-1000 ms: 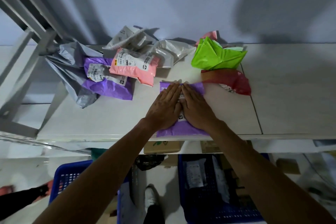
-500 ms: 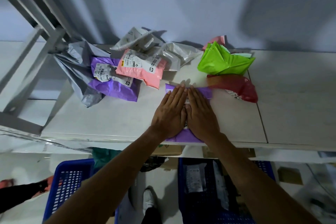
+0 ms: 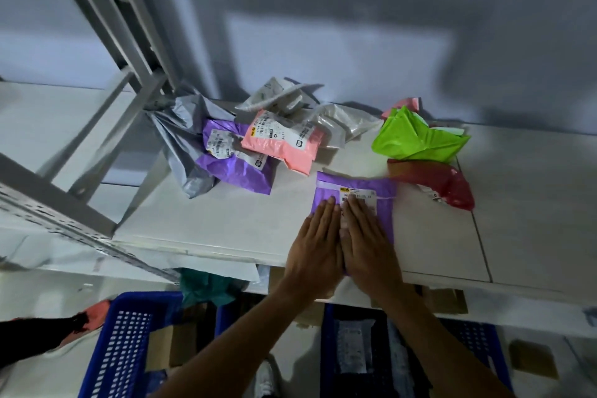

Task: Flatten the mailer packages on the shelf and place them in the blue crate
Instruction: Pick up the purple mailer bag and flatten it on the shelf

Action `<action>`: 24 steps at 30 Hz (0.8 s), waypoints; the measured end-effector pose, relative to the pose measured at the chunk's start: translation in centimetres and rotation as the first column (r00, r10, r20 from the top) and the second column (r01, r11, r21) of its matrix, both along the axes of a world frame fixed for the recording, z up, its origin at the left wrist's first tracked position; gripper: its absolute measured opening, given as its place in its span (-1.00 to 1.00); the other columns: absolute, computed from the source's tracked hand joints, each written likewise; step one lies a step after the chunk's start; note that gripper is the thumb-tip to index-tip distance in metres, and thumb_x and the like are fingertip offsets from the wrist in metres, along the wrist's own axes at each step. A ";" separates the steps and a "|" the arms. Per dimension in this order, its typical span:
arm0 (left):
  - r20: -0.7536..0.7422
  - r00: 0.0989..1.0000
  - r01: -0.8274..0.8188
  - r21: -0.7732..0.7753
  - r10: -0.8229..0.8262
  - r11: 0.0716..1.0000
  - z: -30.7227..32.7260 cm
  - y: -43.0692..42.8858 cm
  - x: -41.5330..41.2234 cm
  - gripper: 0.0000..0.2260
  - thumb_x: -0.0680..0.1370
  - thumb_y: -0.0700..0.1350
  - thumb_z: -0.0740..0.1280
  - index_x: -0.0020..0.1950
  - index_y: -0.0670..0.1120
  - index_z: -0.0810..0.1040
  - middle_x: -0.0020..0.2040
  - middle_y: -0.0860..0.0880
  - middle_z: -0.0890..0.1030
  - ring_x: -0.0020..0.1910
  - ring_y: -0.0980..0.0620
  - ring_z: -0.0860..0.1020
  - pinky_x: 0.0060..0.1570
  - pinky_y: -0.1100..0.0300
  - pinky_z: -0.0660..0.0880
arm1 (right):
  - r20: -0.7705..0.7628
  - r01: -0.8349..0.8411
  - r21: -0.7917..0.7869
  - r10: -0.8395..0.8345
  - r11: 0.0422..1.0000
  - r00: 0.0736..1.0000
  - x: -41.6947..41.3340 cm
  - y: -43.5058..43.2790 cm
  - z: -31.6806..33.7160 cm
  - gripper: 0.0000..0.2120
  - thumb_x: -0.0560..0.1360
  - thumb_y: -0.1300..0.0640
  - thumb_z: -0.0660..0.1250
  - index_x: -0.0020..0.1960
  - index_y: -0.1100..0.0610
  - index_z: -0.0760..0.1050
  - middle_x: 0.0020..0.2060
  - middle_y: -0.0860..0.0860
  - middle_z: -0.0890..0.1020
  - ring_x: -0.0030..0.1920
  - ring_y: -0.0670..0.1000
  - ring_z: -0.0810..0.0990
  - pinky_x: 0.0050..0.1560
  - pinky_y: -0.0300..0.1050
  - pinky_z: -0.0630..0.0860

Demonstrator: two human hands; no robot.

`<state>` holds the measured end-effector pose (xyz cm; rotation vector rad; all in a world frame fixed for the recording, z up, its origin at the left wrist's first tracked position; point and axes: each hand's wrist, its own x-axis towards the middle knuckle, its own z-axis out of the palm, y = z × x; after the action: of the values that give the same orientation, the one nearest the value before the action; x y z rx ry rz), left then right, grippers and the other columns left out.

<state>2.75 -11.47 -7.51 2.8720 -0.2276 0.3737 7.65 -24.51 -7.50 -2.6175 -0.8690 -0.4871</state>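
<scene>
A purple mailer [image 3: 355, 186] with a white label lies flat on the white shelf [image 3: 226, 223] near its front edge. My left hand [image 3: 318, 245] and my right hand [image 3: 366, 241] press on its near half side by side, fingers straight and flat. Further back lie a crumpled purple mailer [image 3: 232, 161], a pink one [image 3: 284, 142], grey ones [image 3: 181, 132], a green one [image 3: 416, 136] and a red one [image 3: 442, 182]. Below the shelf stand a blue crate [image 3: 126, 349] at the left and a second blue crate [image 3: 478, 342] at the right holding mailers.
A grey metal shelf frame [image 3: 106, 52] rises at the left with a slanted brace. Cardboard pieces [image 3: 529, 360] and a shoe [image 3: 266, 380] are on the floor below. A dark sleeve [image 3: 35, 336] shows at the lower left.
Both hands have slid back toward the shelf's front edge along the purple mailer, uncovering its label and far end.
</scene>
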 end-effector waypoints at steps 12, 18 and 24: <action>-0.028 0.999 0.032 0.052 -0.031 0.998 0.8 0.3 0.0 -0.47 0.70 0.04 0.07 0.62 -0.18 0.15 0.62 -0.19 0.13 0.62 -0.14 0.05 0.56 -0.09 0.13 | 0.069 -0.027 -0.148 0.038 0.989 0.997 0.1 -0.3 -0.7 -0.52 0.71 0.15 0.07 0.57 0.34 0.15 0.58 0.22 0.20 0.59 0.19 0.16 0.45 0.22 0.31; -0.129 0.991 0.027 -0.062 -0.035 0.998 3.3 1.3 1.6 -0.50 0.58 0.05 0.24 0.49 -0.13 0.42 0.46 -0.13 0.46 0.44 -0.14 0.42 0.33 0.01 0.45 | 0.212 -0.084 -0.218 0.131 0.972 0.968 1.6 -0.6 0.0 -0.62 0.68 0.25 0.12 0.42 0.43 0.38 0.47 0.30 0.38 0.51 0.28 0.31 0.37 0.24 0.42; -0.033 0.999 0.033 -0.110 -0.037 0.993 1.5 1.0 3.3 -0.44 0.60 -0.09 0.19 0.59 -0.21 0.21 0.60 -0.18 0.23 0.60 -0.12 0.15 0.53 -0.02 0.22 | 0.112 -0.033 -0.077 0.041 0.997 0.993 3.0 0.6 -1.1 -0.59 0.68 0.23 0.14 0.47 0.40 0.31 0.50 0.28 0.34 0.55 0.24 0.26 0.40 0.23 0.38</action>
<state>6.09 -10.44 -6.01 2.7609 -0.2431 0.3192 10.65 -23.89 -8.63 -2.6574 -0.9875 -0.6092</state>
